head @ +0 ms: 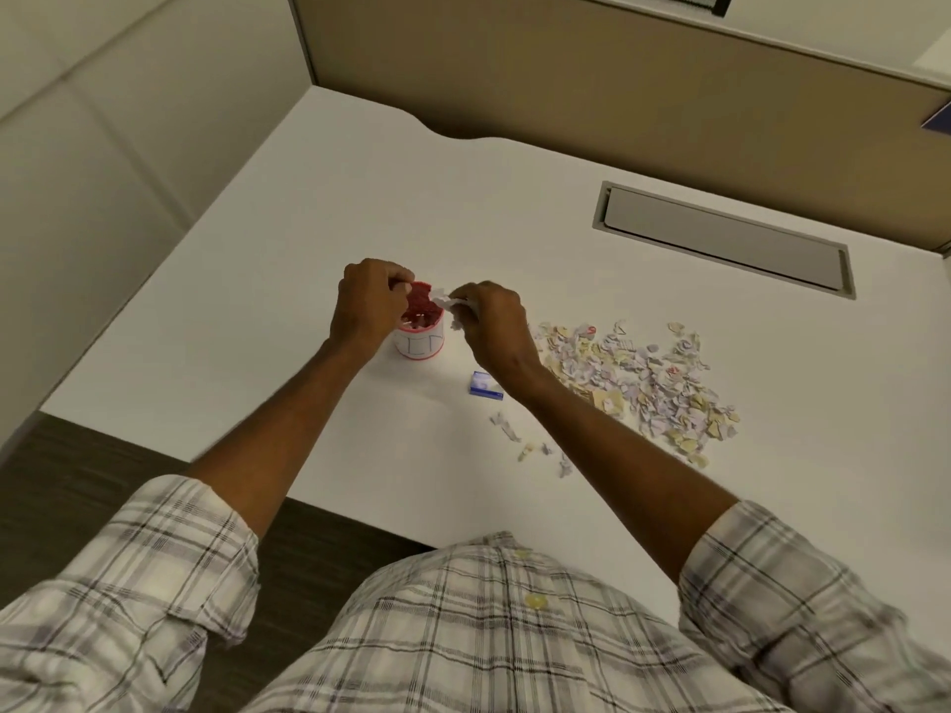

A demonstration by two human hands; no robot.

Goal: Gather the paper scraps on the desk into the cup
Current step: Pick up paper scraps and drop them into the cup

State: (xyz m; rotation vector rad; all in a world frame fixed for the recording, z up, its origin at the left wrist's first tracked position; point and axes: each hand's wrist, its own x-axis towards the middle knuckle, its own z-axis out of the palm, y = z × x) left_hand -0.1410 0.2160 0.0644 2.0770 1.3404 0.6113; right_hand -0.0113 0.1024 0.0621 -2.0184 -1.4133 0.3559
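1. White desk in a beige cubicle, a grey cable hatch set into its far right side.
2. Centre stage, the cup, white outside and red within, stands upright with a few scraps already showing inside.
3. Left hand curls at the cup's rim, fingers bunched; whether it pinches anything, I cannot tell.
4. Right hand hovers just beside the rim, fingertips pinching a small wad of white scraps right at the opening, ready to drop, by my read.
5. Plenty left: the big pile of scraps sprawls to the right, a few strays nearer the desk's edge, and a blue slip lies between.
6. Early days, I'd say.
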